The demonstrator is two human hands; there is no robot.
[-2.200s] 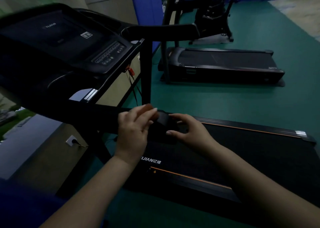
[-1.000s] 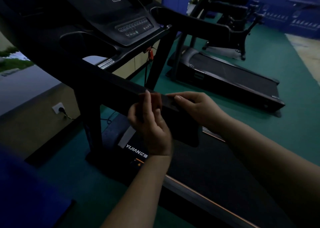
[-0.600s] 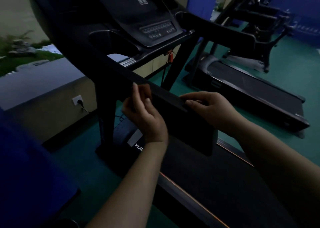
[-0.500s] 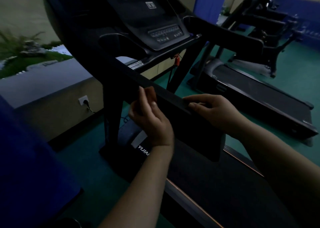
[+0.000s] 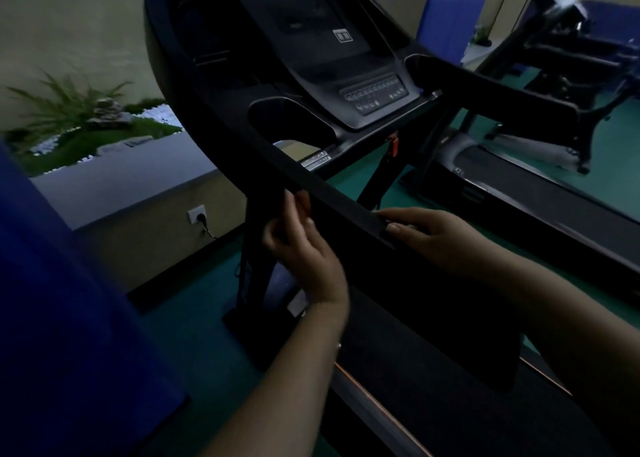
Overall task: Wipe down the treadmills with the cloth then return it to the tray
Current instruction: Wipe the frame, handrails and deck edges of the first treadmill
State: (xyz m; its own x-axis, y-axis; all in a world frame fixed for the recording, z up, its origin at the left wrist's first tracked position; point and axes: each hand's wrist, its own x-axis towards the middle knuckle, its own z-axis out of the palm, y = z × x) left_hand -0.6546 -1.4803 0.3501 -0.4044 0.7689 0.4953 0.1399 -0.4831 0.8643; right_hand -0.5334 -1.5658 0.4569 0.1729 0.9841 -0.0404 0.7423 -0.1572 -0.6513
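Dim frame, low contrast. Cloth (image 5: 433, 293) is dark, draped over the near handrail (image 5: 322, 193) of the treadmill (image 5: 311, 58), hanging down at about 4 o'clock from frame centre; its lower edge hangs in front of the belt (image 5: 433, 404).

Left hand (image 5: 304, 248): at 9 o'clock of the cloth, fingers up against the rail's near side, pinching the cloth's left top edge between thumb and fingers (edge is hard to separate from the rail in this light).

Right hand (image 5: 440, 238): at 3 o'clock of the left hand, fingers curled over the rail top, gripping the cloth's folded edge there.

Console (image 5: 374, 92) at 12 o'clock, button rows visible, red clip (image 5: 393, 143) hanging below it. Second treadmill (image 5: 536, 193) at 2 o'clock on green floor (image 5: 616, 165). Wall socket (image 5: 196, 214) with plug at 9 o'clock, plants (image 5: 76, 110) at 10 o'clock. Blue sleeve (image 5: 69, 318) fills 8 o'clock.
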